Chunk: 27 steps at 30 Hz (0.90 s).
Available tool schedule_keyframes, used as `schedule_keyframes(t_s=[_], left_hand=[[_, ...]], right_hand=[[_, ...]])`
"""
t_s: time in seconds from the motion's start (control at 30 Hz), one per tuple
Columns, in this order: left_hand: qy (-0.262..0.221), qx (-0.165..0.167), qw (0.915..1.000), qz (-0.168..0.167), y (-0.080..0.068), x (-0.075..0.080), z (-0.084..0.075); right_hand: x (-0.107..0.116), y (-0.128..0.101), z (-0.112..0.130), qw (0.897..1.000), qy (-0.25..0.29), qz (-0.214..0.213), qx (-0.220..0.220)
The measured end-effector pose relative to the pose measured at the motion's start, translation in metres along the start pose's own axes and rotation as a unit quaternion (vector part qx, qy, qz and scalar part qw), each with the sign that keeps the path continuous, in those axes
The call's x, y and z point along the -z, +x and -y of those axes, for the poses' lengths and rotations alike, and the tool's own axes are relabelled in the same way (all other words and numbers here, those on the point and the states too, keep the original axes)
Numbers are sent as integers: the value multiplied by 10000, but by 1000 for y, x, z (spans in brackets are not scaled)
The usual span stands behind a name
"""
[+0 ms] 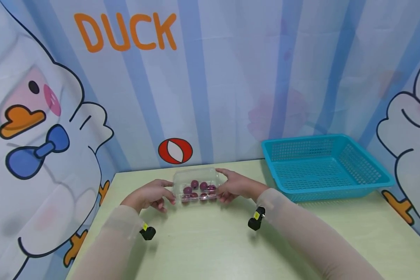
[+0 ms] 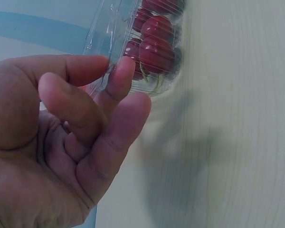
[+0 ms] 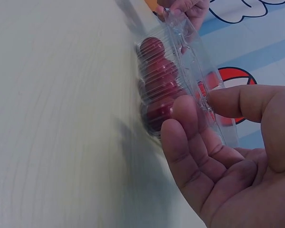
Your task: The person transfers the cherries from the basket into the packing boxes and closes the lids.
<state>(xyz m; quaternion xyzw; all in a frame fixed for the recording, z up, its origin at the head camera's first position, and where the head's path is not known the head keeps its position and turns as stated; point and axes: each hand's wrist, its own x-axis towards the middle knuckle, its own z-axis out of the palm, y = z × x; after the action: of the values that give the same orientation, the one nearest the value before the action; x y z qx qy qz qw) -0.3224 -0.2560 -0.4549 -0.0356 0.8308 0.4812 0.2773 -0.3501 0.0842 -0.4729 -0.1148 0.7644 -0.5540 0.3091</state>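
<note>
A clear plastic box with several dark red cherries in it is at the far side of the table, between both hands. Its transparent lid stands raised at the back. My left hand pinches the box's left end; in the left wrist view, fingertips meet at the rim near green cherry stems. At the other end, my right hand pinches the rim between thumb and fingers. Through the ribbed wall, the right wrist view shows the cherries clustered together.
A blue perforated plastic basket stands at the right rear of the pale wooden table. Behind the table hangs a striped curtain printed with ducks. A small black camera is strapped at the right wrist, another at the left.
</note>
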Motion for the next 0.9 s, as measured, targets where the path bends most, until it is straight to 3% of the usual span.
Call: schedule_keyframes(t_s=[0.7,0.9], left_hand=[[102,19,9999,59,-6,-8,-7],[498,168,9985,-152,-12,-7,-10]], right_hand=[[2,-3,-5,9995,-69,-308,-16],[6,-9,-1,9940,-981,-474,109]])
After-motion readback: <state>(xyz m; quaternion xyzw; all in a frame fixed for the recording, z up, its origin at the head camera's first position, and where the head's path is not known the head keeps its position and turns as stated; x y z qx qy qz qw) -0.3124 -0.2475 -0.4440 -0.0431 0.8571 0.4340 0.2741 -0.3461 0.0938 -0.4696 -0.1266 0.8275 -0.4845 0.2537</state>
